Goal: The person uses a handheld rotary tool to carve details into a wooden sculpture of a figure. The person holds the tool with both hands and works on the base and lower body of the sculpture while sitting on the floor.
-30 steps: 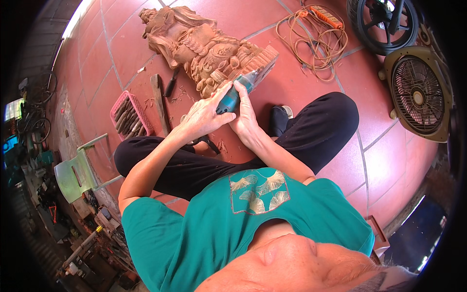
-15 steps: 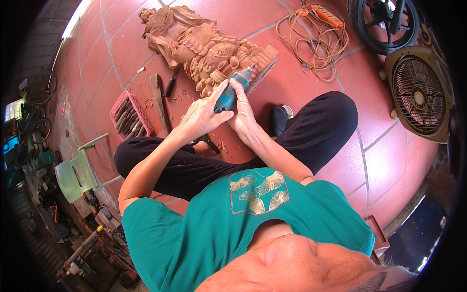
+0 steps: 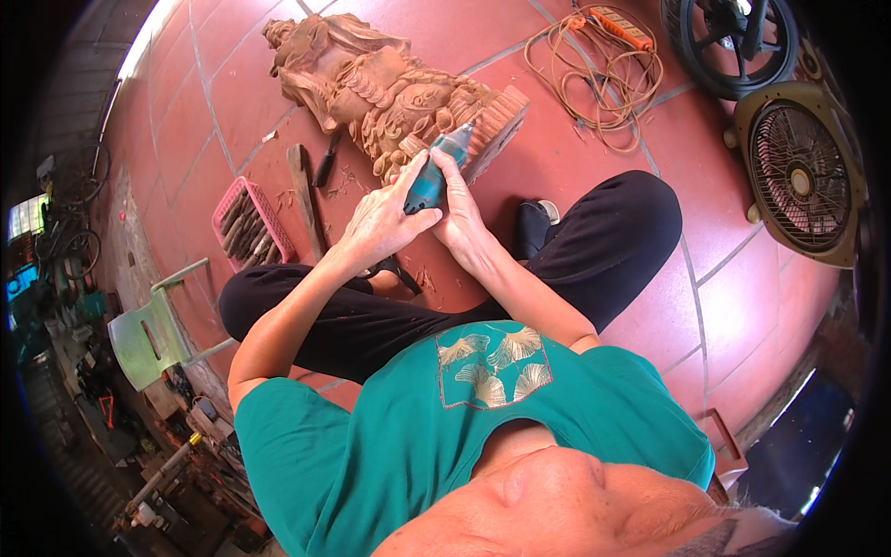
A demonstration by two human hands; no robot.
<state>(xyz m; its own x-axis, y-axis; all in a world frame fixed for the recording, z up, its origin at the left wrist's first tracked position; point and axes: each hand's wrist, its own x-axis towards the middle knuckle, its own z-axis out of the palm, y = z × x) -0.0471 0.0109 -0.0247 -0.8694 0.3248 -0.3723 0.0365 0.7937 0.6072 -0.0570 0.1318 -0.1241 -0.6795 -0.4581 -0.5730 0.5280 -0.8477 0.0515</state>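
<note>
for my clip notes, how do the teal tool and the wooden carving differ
The teal tool is held between the left hand and right hand, while the wooden carving lies on the tiled floor.
The teal tool is much smaller than the wooden carving.
The teal tool's body looks smooth; the wooden carving is brown with deep relief.
Both are longer than wide.

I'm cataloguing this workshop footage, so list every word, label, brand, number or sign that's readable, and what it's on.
No text can be read.
Teal power tool: any marking is too small or blurred to read.
Orange power strip: likewise too small to read.
Fan: no legible lettering.
Shirt panel: gold leaf shapes, no lettering visible.
</note>
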